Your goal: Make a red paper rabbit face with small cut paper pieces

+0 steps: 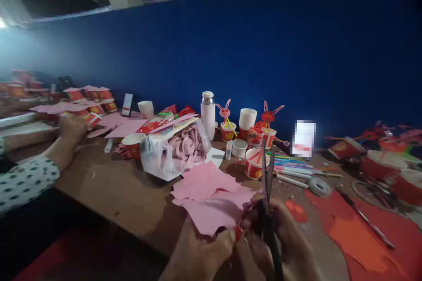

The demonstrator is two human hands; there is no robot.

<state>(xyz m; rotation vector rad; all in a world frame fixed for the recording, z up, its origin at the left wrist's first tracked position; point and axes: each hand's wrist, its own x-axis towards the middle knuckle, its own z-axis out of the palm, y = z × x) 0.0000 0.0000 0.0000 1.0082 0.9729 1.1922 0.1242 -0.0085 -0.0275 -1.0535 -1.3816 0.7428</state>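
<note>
My left hand (202, 248) is closed on the near edge of several layered sheets of pink paper (211, 210) with uneven cut edges. A small red piece (238, 232) shows by its thumb. In my right hand (290, 237) is a pair of scissors (268, 184) with a dark handle. The blades point up, slightly apart, and stand clear of the paper. Fingers of the right hand are close to the paper's right edge; whether they pinch it I cannot tell. Behind the blades stands a red and white paper cup (253, 164).
A plastic bag of pink scraps (161, 158) stands beyond the paper, near a white thermos (207, 116). At right lie pipe cleaners (290, 160), a tape roll (319, 187) and red paper (389, 224). Another person's hand (72, 129) works among cups at left.
</note>
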